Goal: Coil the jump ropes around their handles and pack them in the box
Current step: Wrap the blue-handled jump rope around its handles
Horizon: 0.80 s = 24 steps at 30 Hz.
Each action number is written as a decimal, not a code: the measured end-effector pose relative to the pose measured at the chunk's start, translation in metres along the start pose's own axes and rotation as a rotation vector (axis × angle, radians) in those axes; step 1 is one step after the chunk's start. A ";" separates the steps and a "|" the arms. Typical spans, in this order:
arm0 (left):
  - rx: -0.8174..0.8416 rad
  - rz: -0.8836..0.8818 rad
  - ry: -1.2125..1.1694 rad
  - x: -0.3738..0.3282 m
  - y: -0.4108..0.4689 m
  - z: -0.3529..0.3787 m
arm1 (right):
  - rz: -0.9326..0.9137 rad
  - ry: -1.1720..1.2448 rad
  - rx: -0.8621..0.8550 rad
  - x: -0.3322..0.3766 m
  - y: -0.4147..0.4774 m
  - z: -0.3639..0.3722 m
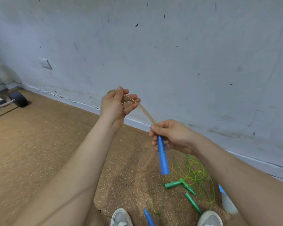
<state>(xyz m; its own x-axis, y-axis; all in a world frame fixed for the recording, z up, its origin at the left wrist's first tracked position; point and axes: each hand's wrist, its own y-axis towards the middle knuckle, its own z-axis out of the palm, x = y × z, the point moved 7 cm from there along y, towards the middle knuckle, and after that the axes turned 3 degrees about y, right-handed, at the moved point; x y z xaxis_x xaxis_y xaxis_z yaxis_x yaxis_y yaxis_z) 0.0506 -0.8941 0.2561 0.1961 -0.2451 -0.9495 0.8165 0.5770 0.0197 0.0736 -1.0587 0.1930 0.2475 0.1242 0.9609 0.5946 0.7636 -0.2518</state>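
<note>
While stretched forward, left hand raised — grip pinching rope | right hand lower — grip clenched round blue handle

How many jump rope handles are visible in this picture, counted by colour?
Blue handles: 2
Green handles: 3
Total: 5
The blue tip at the right edge is unclear and is not counted.

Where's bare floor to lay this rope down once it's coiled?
Bare floor lies left, between the black weight and your left forearm. Crowded on the right: green rope tangle and green handles ahead of the right shoe.
</note>
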 end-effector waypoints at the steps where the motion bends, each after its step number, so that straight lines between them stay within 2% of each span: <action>1: 0.003 -0.030 0.012 0.004 0.002 -0.002 | -0.010 0.037 -0.039 0.001 -0.001 0.000; 3: 0.144 -0.185 0.142 0.023 -0.003 0.005 | -0.064 0.149 -0.133 0.011 -0.002 -0.002; 4: 0.305 -0.290 0.259 0.040 -0.012 0.014 | -0.093 0.210 -0.170 0.019 -0.003 -0.005; 7: 0.993 -0.526 0.565 0.087 -0.072 0.044 | -0.098 0.399 -0.234 0.036 -0.004 -0.019; 9: 1.301 -0.515 0.744 0.101 -0.101 0.050 | -0.072 0.523 -0.279 0.041 -0.005 -0.034; 11: 1.454 -0.421 1.082 0.112 -0.111 0.043 | -0.081 0.673 -0.358 0.046 -0.005 -0.055; 14: 1.421 -0.472 1.567 0.130 -0.097 0.010 | -0.167 0.844 -0.521 0.048 -0.010 -0.098; 17: 1.285 -0.656 1.688 0.140 -0.082 -0.027 | -0.254 0.927 -0.688 0.041 -0.023 -0.143; 19: 1.136 -0.760 1.656 0.136 -0.071 -0.048 | -0.227 0.883 -0.755 0.031 -0.028 -0.163; 21: 0.998 -0.778 1.534 0.125 -0.061 -0.060 | -0.111 0.720 -0.794 0.018 -0.029 -0.173; 22: 0.948 -0.758 1.422 0.119 -0.056 -0.060 | -0.022 0.562 -0.807 0.013 -0.029 -0.173; 24: 0.870 -0.680 1.118 0.104 -0.049 -0.047 | 0.170 0.091 -0.780 0.008 -0.028 -0.166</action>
<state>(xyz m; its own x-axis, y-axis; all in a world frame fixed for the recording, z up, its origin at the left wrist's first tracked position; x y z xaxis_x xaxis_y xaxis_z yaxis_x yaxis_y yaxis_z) 0.0053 -0.9113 0.1415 -0.4884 0.6435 -0.5894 0.7086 -0.1018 -0.6983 0.1856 -1.1847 0.1883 0.4240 0.1206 0.8976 0.8981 0.0716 -0.4339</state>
